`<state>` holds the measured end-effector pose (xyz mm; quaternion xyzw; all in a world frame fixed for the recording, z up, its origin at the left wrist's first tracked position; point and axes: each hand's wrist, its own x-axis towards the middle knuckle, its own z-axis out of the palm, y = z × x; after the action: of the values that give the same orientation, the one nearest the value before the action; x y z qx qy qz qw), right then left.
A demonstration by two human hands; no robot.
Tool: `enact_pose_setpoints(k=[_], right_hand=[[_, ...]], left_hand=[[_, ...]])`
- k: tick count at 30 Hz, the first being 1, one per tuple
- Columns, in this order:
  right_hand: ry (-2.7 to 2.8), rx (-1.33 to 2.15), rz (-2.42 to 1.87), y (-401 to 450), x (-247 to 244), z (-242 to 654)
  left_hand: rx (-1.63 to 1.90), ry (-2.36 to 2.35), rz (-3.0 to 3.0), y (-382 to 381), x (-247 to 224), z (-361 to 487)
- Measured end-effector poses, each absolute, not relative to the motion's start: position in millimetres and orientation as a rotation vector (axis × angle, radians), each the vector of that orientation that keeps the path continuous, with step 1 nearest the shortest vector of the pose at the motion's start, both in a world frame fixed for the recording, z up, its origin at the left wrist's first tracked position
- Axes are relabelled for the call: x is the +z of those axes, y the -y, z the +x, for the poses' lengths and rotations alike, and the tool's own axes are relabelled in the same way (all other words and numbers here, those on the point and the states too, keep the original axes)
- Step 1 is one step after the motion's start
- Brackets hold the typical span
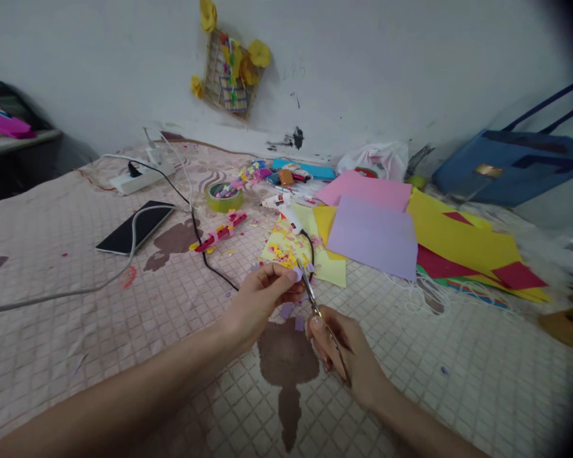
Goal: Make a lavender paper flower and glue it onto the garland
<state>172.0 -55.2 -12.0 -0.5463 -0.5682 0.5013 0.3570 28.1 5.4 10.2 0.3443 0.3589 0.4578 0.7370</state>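
Near the centre, my left hand (267, 289) pinches a small purple paper piece (297, 273) between thumb and fingertips. My right hand (344, 343) is wrapped round a pair of scissors (312, 299), whose blades point up and away, right beside the purple piece. Just beyond the hands lies a pale yellow sheet (333, 267) with a heap of small yellow and pink paper bits (284, 253). Several purple scraps (299, 323) lie between and below my hands. A white glue gun (286, 210) with a black cord rests behind the heap.
Purple (372, 235), pink and yellow sheets lie to the right, with white string (427, 296). On the left are a phone (136, 228), a power strip (141, 178) and cables. Green tape (225, 202) and a red decorated strip (219, 234) are left of centre. A blue bag (510, 165) stands back right.
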Motion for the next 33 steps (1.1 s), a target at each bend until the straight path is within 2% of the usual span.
enact_pose_setpoints(k=[33], right_hand=[[1.523,1.210,-1.431,53.5,-10.2,168.9]], left_hand=[[1.052,-0.827,0.694,0.0,10.3,33.8]])
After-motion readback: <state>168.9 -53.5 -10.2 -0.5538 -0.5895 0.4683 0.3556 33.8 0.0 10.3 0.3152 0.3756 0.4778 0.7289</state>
